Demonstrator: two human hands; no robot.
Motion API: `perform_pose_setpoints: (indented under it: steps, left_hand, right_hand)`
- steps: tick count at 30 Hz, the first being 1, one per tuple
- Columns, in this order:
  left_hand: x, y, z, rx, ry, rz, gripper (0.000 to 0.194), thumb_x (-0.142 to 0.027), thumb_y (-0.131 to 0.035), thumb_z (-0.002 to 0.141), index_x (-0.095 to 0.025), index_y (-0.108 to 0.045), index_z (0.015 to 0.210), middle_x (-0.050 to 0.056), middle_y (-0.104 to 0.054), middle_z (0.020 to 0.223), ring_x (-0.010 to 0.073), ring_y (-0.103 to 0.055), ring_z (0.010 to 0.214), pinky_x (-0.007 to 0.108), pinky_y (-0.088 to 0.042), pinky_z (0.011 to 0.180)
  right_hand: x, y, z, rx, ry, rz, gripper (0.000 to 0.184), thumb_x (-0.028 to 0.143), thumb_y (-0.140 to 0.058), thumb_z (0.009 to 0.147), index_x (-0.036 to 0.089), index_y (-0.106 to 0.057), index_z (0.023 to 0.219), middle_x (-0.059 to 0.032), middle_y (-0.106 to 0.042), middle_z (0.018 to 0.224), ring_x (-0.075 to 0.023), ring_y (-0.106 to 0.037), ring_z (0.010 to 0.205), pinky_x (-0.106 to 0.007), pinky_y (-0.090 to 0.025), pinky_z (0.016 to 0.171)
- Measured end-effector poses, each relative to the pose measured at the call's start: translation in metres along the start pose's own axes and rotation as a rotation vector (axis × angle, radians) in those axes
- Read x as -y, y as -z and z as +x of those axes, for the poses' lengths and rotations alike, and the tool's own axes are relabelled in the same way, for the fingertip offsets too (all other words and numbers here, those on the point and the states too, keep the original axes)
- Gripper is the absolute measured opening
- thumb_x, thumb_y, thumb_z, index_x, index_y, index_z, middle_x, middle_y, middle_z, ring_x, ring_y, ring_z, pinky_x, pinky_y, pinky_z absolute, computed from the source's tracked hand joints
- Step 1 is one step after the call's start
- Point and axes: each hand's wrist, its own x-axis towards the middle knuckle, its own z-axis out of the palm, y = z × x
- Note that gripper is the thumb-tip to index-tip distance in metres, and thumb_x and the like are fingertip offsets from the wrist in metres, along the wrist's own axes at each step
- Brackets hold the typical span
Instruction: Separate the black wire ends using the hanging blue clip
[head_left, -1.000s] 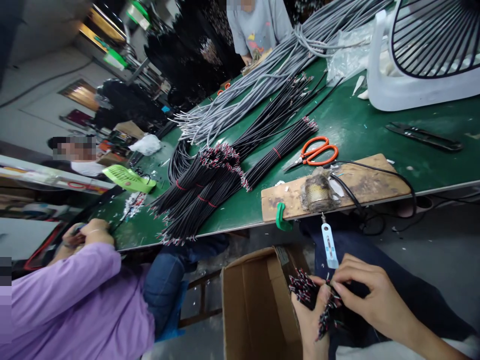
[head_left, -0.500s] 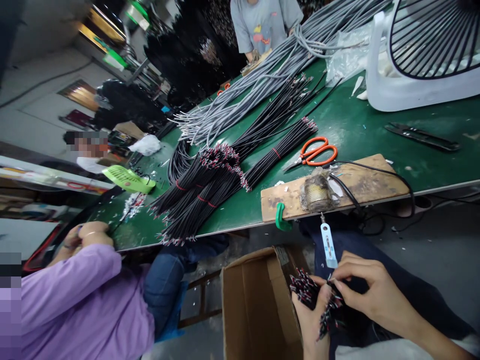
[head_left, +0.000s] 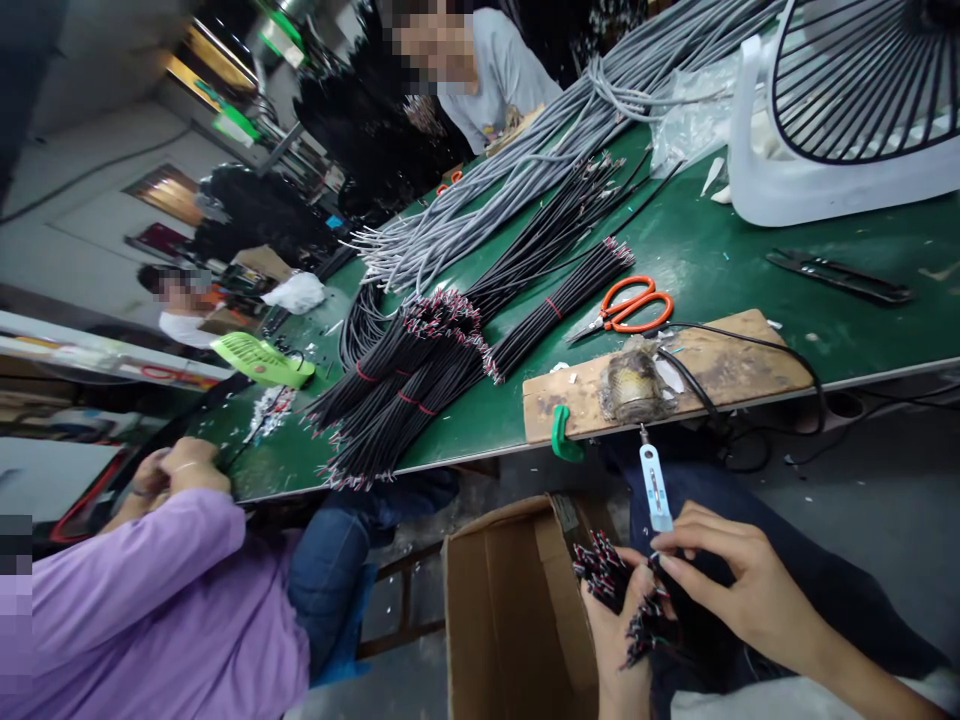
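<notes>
My left hand (head_left: 624, 640) is closed round a bunch of thin black cables (head_left: 600, 570) with red, white and black wire ends, held low over my lap. Thumb and forefinger of my right hand (head_left: 724, 570) pinch the end of one cable at the bunch. Just above those fingers is a light-blue, flat-handled tool (head_left: 655, 488), its metal tip against a small motor-like cylinder (head_left: 634, 385). That cylinder is fixed on a worn wooden board (head_left: 739, 355) at the table edge. Most of the held cables' length is hidden.
Several tied black cable bundles (head_left: 405, 400) lie on the green table (head_left: 720, 240), with grey cables (head_left: 480, 215) behind. Orange-handled scissors (head_left: 636, 305), black snips (head_left: 840, 275) and a fan (head_left: 765, 190) are there too. Below stands a cardboard box (head_left: 510, 610). A purple-sleeved person (head_left: 172, 600) sits at left.
Both hands have shifted only slightly, still at the bunch, the left a little leftward. Across the table, the person in grey has leaned down and left.
</notes>
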Motion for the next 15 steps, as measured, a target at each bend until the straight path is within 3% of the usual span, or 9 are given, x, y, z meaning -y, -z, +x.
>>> perform_pose_setpoints:
  steps: [4, 8, 12, 15]
  left_hand:
    - [-0.005, 0.000, 0.001, 0.061, -0.029, 0.020, 0.034, -0.038, -0.088, 0.062, -0.015, -0.066, 0.073, -0.002, -0.064, 0.051, 0.0086, -0.054, 0.040, 0.018, -0.044, 0.042]
    - [-0.006, -0.003, 0.001, 0.099, -0.024, 0.023, 0.033, -0.038, -0.087, 0.064, -0.015, -0.065, 0.073, -0.001, -0.064, 0.050, 0.0095, -0.056, 0.040, 0.018, -0.045, 0.043]
    - [-0.003, -0.002, 0.004, 0.070, -0.017, 0.013, 0.033, -0.037, -0.088, 0.063, -0.017, -0.064, 0.074, -0.003, -0.065, 0.052, 0.0101, -0.057, 0.041, 0.019, -0.046, 0.042]
    - [0.003, 0.001, 0.006, 0.027, -0.014, -0.013, 0.036, -0.034, -0.089, 0.061, -0.017, -0.062, 0.078, -0.003, -0.066, 0.057, 0.0111, -0.059, 0.043, 0.020, -0.047, 0.043]
  right_hand:
    - [0.002, 0.000, 0.002, 0.031, -0.048, -0.019, 0.014, 0.015, -0.062, 0.083, 0.019, -0.069, 0.071, -0.0015, -0.067, 0.065, -0.0172, -0.061, 0.063, -0.029, -0.051, 0.068]
    - [-0.005, 0.000, 0.000, 0.003, -0.130, 0.009, 0.010, 0.016, -0.063, 0.083, 0.019, -0.071, 0.080, -0.0027, -0.067, 0.072, -0.0176, -0.061, 0.066, -0.027, -0.051, 0.060]
    - [-0.011, 0.001, -0.003, -0.085, -0.017, -0.043, 0.014, 0.015, -0.064, 0.084, 0.022, -0.074, 0.090, -0.0046, -0.072, 0.085, -0.0198, -0.066, 0.079, -0.032, -0.052, 0.079]
    - [-0.010, 0.000, -0.006, -0.122, 0.088, -0.103, 0.019, 0.013, -0.064, 0.083, 0.023, -0.076, 0.094, -0.0057, -0.073, 0.088, -0.0210, -0.066, 0.083, -0.033, -0.053, 0.078]
